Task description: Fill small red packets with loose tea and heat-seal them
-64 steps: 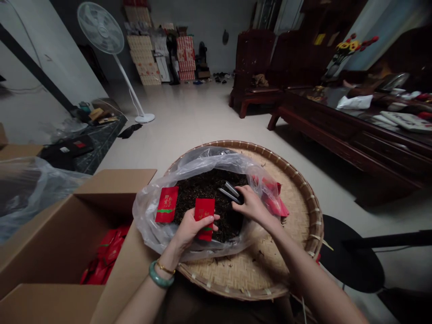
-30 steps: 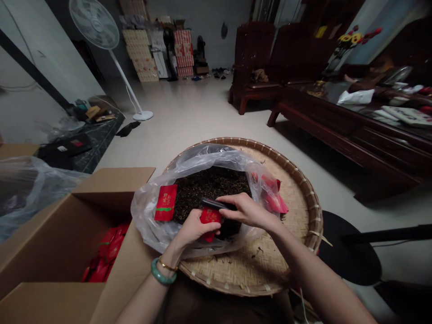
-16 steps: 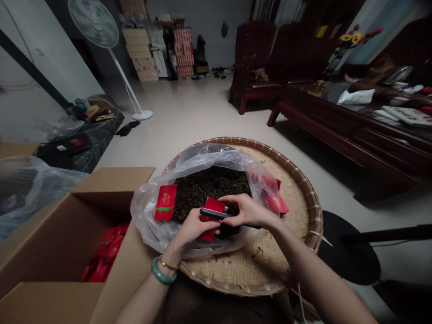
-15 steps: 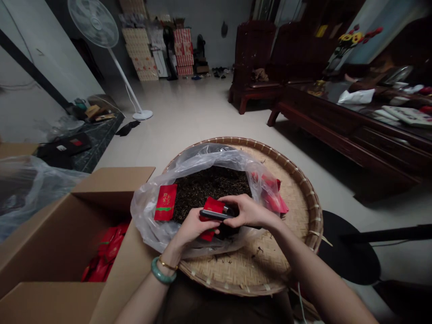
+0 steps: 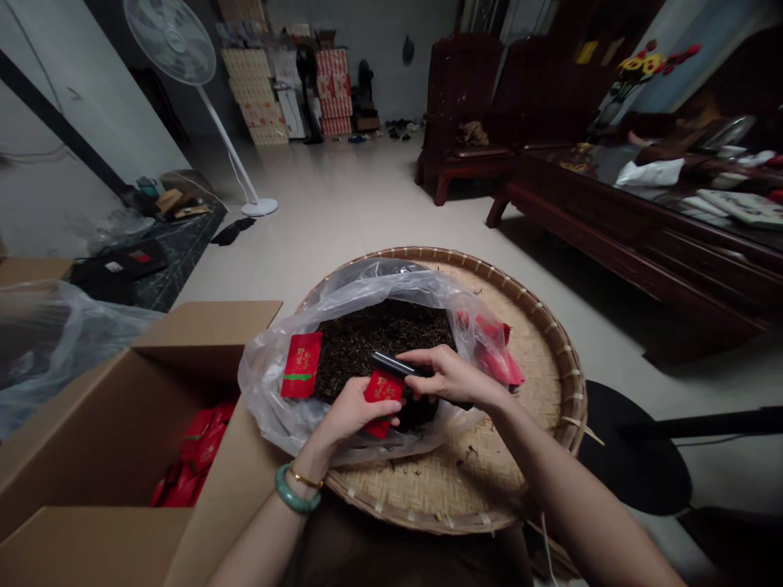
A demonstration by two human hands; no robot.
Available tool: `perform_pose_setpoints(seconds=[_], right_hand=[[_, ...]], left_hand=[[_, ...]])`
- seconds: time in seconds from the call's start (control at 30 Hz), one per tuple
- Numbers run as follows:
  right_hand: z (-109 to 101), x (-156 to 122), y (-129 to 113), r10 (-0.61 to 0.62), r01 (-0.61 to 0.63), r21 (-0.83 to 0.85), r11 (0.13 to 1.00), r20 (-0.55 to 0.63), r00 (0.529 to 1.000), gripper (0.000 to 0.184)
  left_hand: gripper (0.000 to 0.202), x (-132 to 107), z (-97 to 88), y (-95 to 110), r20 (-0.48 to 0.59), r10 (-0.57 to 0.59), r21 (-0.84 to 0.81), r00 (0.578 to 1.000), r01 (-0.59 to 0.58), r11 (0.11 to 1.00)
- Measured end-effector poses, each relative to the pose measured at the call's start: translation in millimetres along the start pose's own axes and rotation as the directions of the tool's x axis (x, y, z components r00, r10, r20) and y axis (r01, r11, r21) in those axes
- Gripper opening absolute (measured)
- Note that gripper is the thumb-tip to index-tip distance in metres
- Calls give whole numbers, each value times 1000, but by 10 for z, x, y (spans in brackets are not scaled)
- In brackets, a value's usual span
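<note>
My left hand (image 5: 350, 412) is closed round a small red packet (image 5: 380, 390), held over dark loose tea leaves (image 5: 367, 338) in an open clear plastic bag (image 5: 287, 424). My right hand (image 5: 451, 377) grips a dark metal scoop (image 5: 391, 364), its tip right above the packet's open top. A second red packet (image 5: 301, 364) leans on the bag's left side. More red packets (image 5: 498, 359) lie at the bag's right. The bag rests on a round woven bamboo tray (image 5: 538, 326).
An open cardboard box (image 5: 152, 383) at my left holds several red packets (image 5: 189, 465). A black round stool (image 5: 636, 456) stands right of the tray. A dark wooden table (image 5: 642, 236) runs along the right; a standing fan (image 5: 183, 49) is far left.
The scoop went from the tea leaves to the packet's mouth, tipped there, and now sits slightly higher above it. My left hand has kept the packet in place.
</note>
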State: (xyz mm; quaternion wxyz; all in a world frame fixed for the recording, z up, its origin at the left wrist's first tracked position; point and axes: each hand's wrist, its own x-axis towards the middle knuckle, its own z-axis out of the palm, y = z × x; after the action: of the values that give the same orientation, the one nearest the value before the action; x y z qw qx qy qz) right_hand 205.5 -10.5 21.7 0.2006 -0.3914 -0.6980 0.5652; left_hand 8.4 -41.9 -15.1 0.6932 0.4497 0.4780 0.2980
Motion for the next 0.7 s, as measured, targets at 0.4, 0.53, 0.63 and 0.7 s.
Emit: perform_pose_setpoints(seconds=[0.4,0.53,0.63,0.7], right_hand=[[-113,56,158,58,-48,219,974,-40,997,53],[-216,79,331,2,-46,-180,983,-238,971,50],[-235,97,441,-66,-112,-516,849,-314,947,50],[-202,110,436,-117,-123,-599,791,-346,931,47]], left_hand=[[41,15,-37,39,-13,-39,-44,999,38,998],[41,24,-61,29,-40,-20,-72,999,17,997],[41,28,-61,14,-44,-16,-74,999,12,997],[41,34,-49,4,-39,-16,-72,999,13,997]])
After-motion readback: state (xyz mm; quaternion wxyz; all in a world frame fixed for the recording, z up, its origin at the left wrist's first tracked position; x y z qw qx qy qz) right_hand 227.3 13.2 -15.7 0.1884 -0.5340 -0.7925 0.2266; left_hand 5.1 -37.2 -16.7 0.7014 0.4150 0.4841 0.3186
